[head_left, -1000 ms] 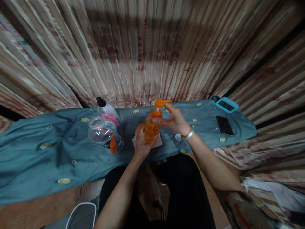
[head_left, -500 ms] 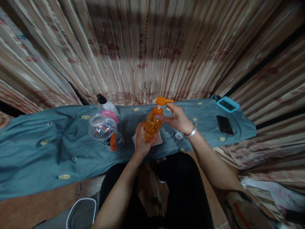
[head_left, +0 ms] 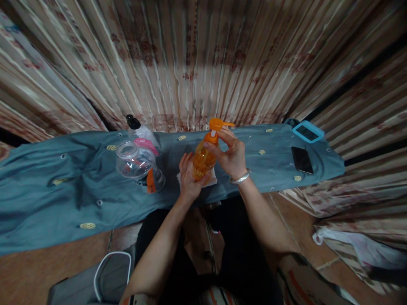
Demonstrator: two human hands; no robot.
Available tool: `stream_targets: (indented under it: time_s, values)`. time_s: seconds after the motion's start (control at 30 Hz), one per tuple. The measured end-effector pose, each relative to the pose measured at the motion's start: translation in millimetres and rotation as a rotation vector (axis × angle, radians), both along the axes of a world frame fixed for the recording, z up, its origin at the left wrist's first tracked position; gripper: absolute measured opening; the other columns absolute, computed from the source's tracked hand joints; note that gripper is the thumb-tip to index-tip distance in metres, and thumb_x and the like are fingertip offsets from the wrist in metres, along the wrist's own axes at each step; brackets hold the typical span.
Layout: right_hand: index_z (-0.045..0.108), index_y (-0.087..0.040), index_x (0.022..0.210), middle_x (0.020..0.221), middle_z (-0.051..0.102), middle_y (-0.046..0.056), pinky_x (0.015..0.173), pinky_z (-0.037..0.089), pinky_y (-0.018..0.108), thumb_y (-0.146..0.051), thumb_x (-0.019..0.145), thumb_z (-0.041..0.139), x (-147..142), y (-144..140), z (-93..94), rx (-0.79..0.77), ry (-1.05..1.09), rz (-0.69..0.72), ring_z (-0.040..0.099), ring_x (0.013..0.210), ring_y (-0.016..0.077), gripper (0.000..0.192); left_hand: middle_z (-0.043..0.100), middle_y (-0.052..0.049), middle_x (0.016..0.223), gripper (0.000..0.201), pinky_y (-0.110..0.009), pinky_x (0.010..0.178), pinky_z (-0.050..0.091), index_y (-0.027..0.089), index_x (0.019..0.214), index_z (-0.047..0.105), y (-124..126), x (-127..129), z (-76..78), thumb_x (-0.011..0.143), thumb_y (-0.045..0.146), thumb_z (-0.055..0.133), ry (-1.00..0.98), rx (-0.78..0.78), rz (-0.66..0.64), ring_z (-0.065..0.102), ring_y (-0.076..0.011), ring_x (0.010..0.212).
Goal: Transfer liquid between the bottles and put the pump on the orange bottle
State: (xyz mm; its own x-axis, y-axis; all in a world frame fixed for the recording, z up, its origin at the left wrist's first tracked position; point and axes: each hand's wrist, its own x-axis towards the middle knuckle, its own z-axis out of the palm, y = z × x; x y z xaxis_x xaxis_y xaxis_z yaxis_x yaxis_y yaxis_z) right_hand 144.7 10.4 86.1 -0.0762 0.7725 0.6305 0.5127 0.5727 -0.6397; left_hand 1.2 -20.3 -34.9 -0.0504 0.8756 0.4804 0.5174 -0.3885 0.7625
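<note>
An orange see-through pump bottle [head_left: 203, 159] stands slightly tilted between my two hands, its pump head raised with the spout pointing right. My left hand [head_left: 190, 180] is wrapped round the lower part of the bottle. Thumb and fingers of my right hand [head_left: 231, 154] close on the orange collar under the pump head. Beneath the bottle a white folded tissue [head_left: 211, 178] shows partly. Left of my hands are a clear wide-mouthed plastic jar [head_left: 129, 163] and, behind it, a clear bottle with a black cap and pink label [head_left: 144, 142].
A teal patterned cloth [head_left: 79, 186] covers the narrow table. On its right lie a black phone [head_left: 302, 160] and a blue-framed digital clock [head_left: 308, 132]. Pleated curtains [head_left: 197, 63] hang close behind. A grey object with a white loop [head_left: 111, 271] is low at the left.
My right forearm has swung left and its wrist has turned, while its fingers stay at the bottle's collar. The whole view has shifted slightly. My left hand keeps its hold.
</note>
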Motion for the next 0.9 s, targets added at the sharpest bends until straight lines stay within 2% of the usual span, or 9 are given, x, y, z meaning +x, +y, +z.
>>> stream_targets:
  time_s: [0.13,0.27,0.4,0.5,0.57,0.6,0.7,0.8,0.9]
  values:
    - [0.072,-0.025,0.101,0.116,0.070,0.007,0.114,0.038,0.044,-0.046,0.084,0.068,-6.9,-2.3,-5.4,0.007,0.034,-0.071,0.059,0.122,0.0243,0.027,0.052,-0.014,0.142,0.071,-0.056,0.119,0.034,0.022,0.134,0.049,1.3,0.1,-3.6,0.076,0.056,0.072,-0.001,0.030,0.008,0.039,-0.0337,0.143]
    - [0.072,-0.026,0.102,0.114,0.071,0.005,0.115,0.038,0.044,-0.051,0.086,0.065,-9.6,-2.0,-2.0,-0.009,0.037,-0.061,0.058,0.123,0.0245,0.031,0.052,-0.014,0.142,0.070,-0.056,0.119,0.034,0.021,0.133,0.049,2.3,0.6,-3.1,0.076,0.054,0.073,-0.002,0.043,0.017,0.039,-0.0335,0.143]
    - [0.065,-0.025,0.122,0.130,0.064,0.007,0.115,0.038,0.043,-0.054,0.087,0.063,2.2,-9.4,-5.7,-0.076,0.021,-0.062,0.055,0.128,0.0237,0.046,0.051,-0.015,0.143,0.082,-0.056,0.120,0.033,0.021,0.135,0.046,0.8,5.0,1.6,0.068,0.051,0.081,-0.013,-0.007,0.016,0.038,-0.0345,0.144]
    - [0.053,-0.022,0.135,0.143,0.053,0.010,0.109,0.042,0.052,-0.046,0.094,0.059,20.9,-20.4,-29.4,-0.197,0.015,-0.153,0.052,0.130,0.0261,0.048,0.049,-0.015,0.145,0.093,-0.055,0.120,0.034,0.021,0.138,0.041,0.6,10.0,4.2,0.062,0.052,0.084,-0.055,-0.063,0.031,0.038,-0.0347,0.144]
    - [0.055,-0.020,0.131,0.135,0.057,0.009,0.099,0.050,0.049,-0.042,0.096,0.058,31.5,-26.6,-53.6,-0.329,-0.016,-0.231,0.060,0.118,0.0240,0.042,0.047,-0.015,0.145,0.094,-0.055,0.119,0.034,0.021,0.138,0.040,2.4,12.9,4.3,0.062,0.054,0.084,-0.083,-0.078,0.049,0.038,-0.0344,0.145]
    - [0.060,-0.024,0.125,0.133,0.059,0.008,0.097,0.052,0.043,-0.041,0.097,0.056,34.7,-28.6,-66.2,-0.413,-0.055,-0.259,0.061,0.112,0.0213,0.034,0.047,-0.016,0.146,0.094,-0.055,0.119,0.034,0.021,0.138,0.040,3.9,14.1,3.7,0.062,0.054,0.084,-0.092,-0.078,0.056,0.038,-0.0344,0.144]
    - [0.058,-0.019,0.125,0.126,0.062,0.008,0.091,0.055,0.042,-0.039,0.094,0.060,33.9,-29.8,-96.8,-0.637,-0.213,-0.243,0.064,0.107,0.0202,0.036,0.047,-0.016,0.146,0.093,-0.055,0.120,0.033,0.021,0.137,0.041,9.7,16.5,0.9,0.061,0.054,0.085,-0.105,-0.059,0.074,0.039,-0.0347,0.143]
    - [0.058,-0.019,0.125,0.126,0.062,0.008,0.091,0.055,0.043,-0.040,0.094,0.061,23.8,-26.0,-109.8,-0.784,-0.352,-0.216,0.064,0.108,0.0207,0.037,0.050,-0.015,0.143,0.088,-0.054,0.120,0.033,0.021,0.134,0.045,13.4,17.1,-0.6,0.061,0.050,0.086,-0.112,-0.037,0.083,0.042,-0.0348,0.141]
    - [0.058,-0.020,0.125,0.126,0.062,0.008,0.091,0.055,0.042,-0.040,0.094,0.062,16.4,-21.9,-110.7,-0.876,-0.419,-0.212,0.064,0.108,0.0209,0.037,0.053,-0.013,0.140,0.080,-0.053,0.120,0.035,0.021,0.130,0.049,12.8,16.2,1.4,0.064,0.048,0.084,-0.130,-0.031,0.067,0.044,-0.0336,0.139]
